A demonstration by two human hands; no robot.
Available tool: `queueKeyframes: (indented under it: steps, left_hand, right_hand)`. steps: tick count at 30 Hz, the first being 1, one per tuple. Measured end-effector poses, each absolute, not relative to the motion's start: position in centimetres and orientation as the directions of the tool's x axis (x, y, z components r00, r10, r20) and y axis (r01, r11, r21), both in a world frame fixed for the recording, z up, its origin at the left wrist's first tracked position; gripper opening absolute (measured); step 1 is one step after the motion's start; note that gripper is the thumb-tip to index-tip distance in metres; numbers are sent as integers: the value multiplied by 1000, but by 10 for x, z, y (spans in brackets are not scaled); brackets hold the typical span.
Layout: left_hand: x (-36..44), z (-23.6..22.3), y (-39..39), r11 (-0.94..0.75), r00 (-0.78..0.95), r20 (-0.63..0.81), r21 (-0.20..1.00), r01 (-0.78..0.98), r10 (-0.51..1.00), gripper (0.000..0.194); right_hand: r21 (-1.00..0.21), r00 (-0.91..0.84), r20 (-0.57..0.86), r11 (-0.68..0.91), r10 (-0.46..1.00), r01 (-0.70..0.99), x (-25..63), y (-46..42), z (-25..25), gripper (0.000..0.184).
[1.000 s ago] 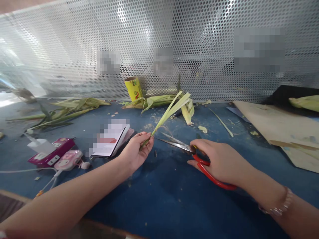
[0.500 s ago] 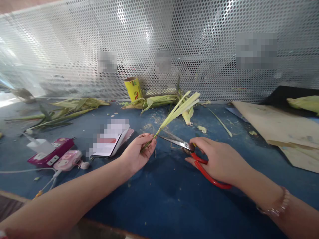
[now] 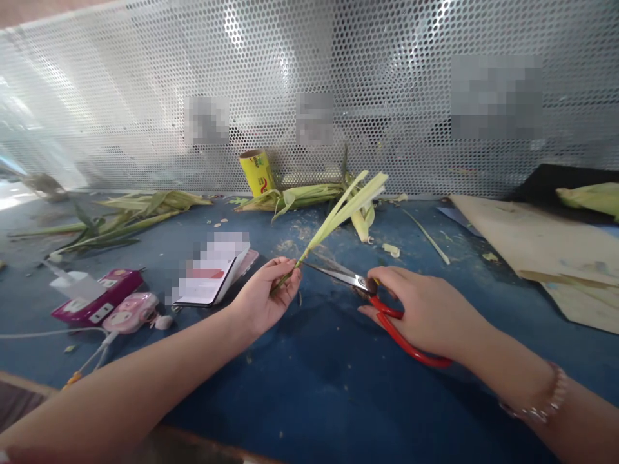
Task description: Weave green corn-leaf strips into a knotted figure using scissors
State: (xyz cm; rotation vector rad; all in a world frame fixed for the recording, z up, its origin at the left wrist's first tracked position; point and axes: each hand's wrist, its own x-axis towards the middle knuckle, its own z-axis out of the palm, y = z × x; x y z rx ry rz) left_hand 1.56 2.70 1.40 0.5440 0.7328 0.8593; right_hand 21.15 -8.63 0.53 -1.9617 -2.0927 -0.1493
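Pinched in my left hand (image 3: pixel 271 293) is the lower end of a bundle of pale green corn husk strips (image 3: pixel 333 216), which fan out up and to the right. My right hand (image 3: pixel 420 309) grips a pair of scissors (image 3: pixel 406 343) with red handles, its fingers closed around them. The metal blades point left, and their tips reach the husk stem just above my left fingertips. Whether the blades are cutting into the stem I cannot tell.
Corn husks (image 3: pixel 155 201) lie along the back, beside a yellow cardboard tube (image 3: pixel 256 173). On the left are a phone (image 3: pixel 207 274), a purple power strip (image 3: pixel 99 299) and a pink charger (image 3: pixel 130 312). Brown paper (image 3: pixel 546 238) covers the right. A perforated metal screen (image 3: pixel 387 77) closes off the back.
Almost nothing differs. My left hand and the husk strips have shifted very slightly left; the scissors stay at the stem.
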Motion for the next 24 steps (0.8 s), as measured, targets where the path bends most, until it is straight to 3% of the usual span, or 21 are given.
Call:
queueKeyframes:
  steps: [11, 17, 22, 24]
  left_hand:
    - [18, 14, 12, 563, 492, -376, 764, -315, 785, 16]
    - [19, 11, 13, 570, 518, -367, 761, -311, 773, 19]
    - [21, 9, 19, 670, 513, -531, 732, -124, 675, 10]
    - [20, 10, 17, 677, 560, -526, 730, -89, 640, 6]
  right_hand:
    - [42, -107, 371, 98, 922, 994, 208, -87, 1, 32]
    - [0, -91, 346, 97, 934, 995, 210, -85, -1, 32]
    - [-20, -56, 288, 64, 956, 998, 209, -83, -2, 31]
    - [-42, -41, 259, 54, 965, 998, 209, -82, -3, 30]
